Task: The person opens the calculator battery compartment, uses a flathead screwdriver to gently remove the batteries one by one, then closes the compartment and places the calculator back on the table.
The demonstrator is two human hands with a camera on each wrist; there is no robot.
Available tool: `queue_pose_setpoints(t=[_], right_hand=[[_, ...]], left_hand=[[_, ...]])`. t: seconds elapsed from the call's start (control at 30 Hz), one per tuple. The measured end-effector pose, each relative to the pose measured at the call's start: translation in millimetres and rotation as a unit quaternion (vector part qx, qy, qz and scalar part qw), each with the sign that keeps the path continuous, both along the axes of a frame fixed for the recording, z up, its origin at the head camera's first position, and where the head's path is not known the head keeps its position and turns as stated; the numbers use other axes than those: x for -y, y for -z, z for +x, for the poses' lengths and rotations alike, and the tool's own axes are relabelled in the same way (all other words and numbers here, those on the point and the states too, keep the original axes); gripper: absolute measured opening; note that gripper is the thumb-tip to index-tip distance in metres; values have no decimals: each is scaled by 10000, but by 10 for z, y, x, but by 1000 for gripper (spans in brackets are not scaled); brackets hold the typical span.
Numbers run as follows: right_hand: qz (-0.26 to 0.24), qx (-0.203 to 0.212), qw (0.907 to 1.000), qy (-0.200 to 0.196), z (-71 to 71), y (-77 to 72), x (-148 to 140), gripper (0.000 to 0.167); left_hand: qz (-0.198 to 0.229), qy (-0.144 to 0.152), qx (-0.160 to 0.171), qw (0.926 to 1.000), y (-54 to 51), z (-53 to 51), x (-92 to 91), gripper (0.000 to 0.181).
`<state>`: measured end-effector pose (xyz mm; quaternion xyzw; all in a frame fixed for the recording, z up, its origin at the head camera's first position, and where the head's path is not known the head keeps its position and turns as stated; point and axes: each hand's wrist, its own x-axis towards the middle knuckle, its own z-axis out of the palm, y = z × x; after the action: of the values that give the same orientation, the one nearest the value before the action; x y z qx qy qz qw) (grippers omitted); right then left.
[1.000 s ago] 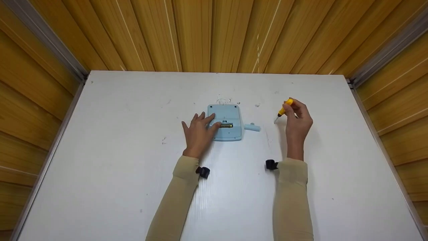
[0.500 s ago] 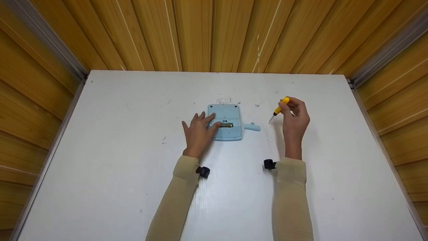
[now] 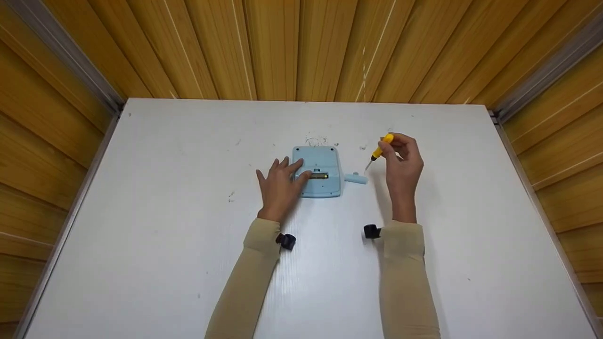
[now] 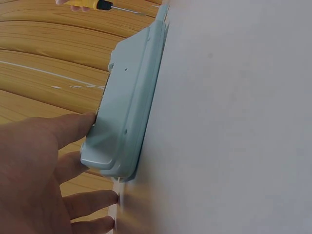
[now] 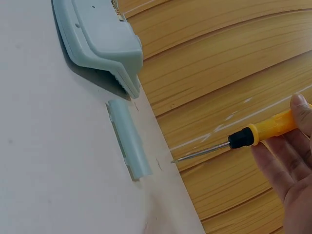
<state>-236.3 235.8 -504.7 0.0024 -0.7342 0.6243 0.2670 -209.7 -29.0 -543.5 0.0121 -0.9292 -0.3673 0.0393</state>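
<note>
The table [image 3: 165, 282] is white and flat and fills the middle and lower part of the head frame; its far edge runs level across the upper third. Small dark marks [image 3: 315, 141] and scuffs spot the surface, mostly above centre. Behind the far edge stands a back wall [image 3: 301, 52] of yellow-brown wood-grain panels with vertical seams and thin white streaks. The left wall [image 3: 42, 136] and right wall [image 3: 560, 155] carry the same panels. Grey rails [image 3: 70, 52] run diagonally through both upper corners.

The device [image 3: 316, 160], light blue, lies on the table at frame centre. Its slot contains a battery [image 3: 322, 176]. The cover [image 3: 355, 179], also light blue, lies on the table just right of the device.

Left hand [image 3: 281, 188]: fingers extended and spread apart; thumb and index finger rest on the device's left side. Right hand [image 3: 405, 172]: right of centre, fingers clamped on the yellow handle of the screwdriver [image 3: 382, 147]. The shaft slants down and left; its tip is near the cover and apart from it. Both sleeves [image 3: 245, 282] are tan, each with a black camera [image 3: 286, 241] at the wrist.
</note>
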Motion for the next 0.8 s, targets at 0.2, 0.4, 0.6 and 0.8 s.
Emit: queue_pose_setpoints(t=[0.2,0.4,0.6,0.8], right_hand=[[89,-98,9997,-189,10,-18,133,34],[126,-222,9990,-362,31,-60,240,34],[135,-331,9982,-479,55,-90,334,33],[122,-367,9972,-635,75,-119,430,31]], left_hand=[[-9,-3,-3,10000,-8,-2,1,51],[14,8,0,10000,-14,2,4,51],[16,-8,-14,10000,-13,4,2,51],[-101,-5,5,9999,-21,-1,-1,51]])
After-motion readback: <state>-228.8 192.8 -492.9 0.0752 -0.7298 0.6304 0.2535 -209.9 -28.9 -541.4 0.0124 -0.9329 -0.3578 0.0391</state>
